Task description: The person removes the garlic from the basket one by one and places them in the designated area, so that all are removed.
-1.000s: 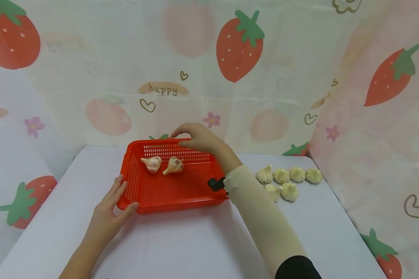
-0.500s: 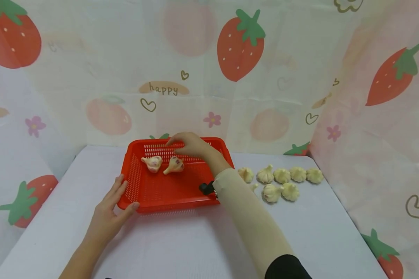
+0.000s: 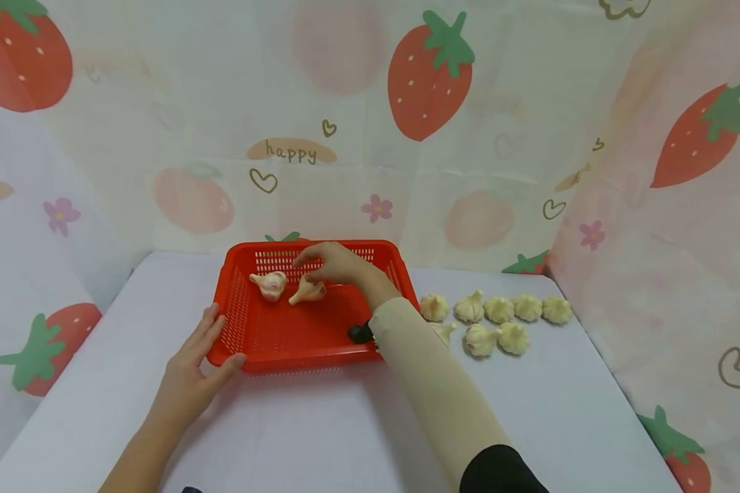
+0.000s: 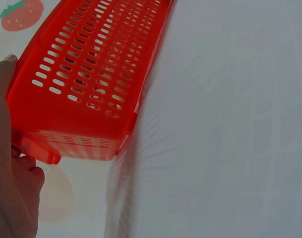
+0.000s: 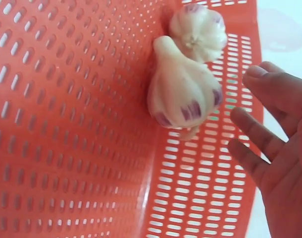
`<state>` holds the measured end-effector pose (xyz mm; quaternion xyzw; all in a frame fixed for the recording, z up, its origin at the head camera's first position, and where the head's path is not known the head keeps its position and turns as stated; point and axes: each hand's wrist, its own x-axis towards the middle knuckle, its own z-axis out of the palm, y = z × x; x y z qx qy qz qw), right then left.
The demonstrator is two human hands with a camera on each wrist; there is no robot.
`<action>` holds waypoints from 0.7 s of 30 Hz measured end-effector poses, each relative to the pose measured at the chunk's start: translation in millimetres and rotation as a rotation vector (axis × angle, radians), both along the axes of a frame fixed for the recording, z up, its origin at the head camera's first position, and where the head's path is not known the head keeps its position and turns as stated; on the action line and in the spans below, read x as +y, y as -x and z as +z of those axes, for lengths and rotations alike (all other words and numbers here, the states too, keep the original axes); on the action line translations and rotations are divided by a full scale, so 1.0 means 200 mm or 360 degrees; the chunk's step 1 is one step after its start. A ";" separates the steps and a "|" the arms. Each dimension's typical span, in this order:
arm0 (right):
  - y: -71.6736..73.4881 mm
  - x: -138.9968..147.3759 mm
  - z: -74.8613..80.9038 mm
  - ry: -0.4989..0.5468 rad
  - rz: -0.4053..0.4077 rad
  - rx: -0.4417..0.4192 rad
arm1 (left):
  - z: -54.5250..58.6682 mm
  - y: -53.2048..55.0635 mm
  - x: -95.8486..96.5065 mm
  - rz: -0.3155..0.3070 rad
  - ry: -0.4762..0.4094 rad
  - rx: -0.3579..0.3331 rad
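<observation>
My left hand [image 3: 186, 376] holds the near left corner of a red plastic basket [image 3: 314, 361], its thumb at the front rim and its fingers along the left side. Two garlic bulbs lie inside: one [image 3: 268, 286] toward the left wall, the other [image 3: 307, 292] close beside it. Over the second bulb hovers my right hand [image 3: 342, 266], thumb and fingers spread apart. In the right wrist view that purple-marked garlic bulb [image 5: 183, 96] sits just off the fingertips [image 5: 257, 72], with a gap between. Part of the basket is hidden behind my right forearm.
Several paler garlic bulbs [image 3: 498, 310] stand in two rows to the right of the basket on the white table [image 3: 580, 404]. A strawberry-print cloth [image 3: 358, 103] hangs close behind the basket and along the sides. A black wrist mount [image 3: 360, 333] overlaps the basket's right part.
My right hand has come down from above the basket's back rim toward the right garlic bulb in the basket. The left hand keeps its place at the corner.
</observation>
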<state>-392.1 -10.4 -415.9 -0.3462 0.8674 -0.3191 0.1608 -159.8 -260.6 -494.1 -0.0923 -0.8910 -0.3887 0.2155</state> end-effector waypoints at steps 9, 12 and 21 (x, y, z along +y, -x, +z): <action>0.04 0.01 -0.06 -0.0060 0.0014 -0.0048 | 0.00 0.01 -0.01 -0.0006 0.0009 -0.0006; 0.04 0.01 -0.07 -0.0076 0.0012 -0.0065 | 0.00 0.01 -0.01 0.0002 0.0019 -0.0013; 0.02 0.00 -0.08 -0.0139 0.0027 -0.0094 | 0.00 0.01 -0.01 -0.0008 0.0008 -0.0006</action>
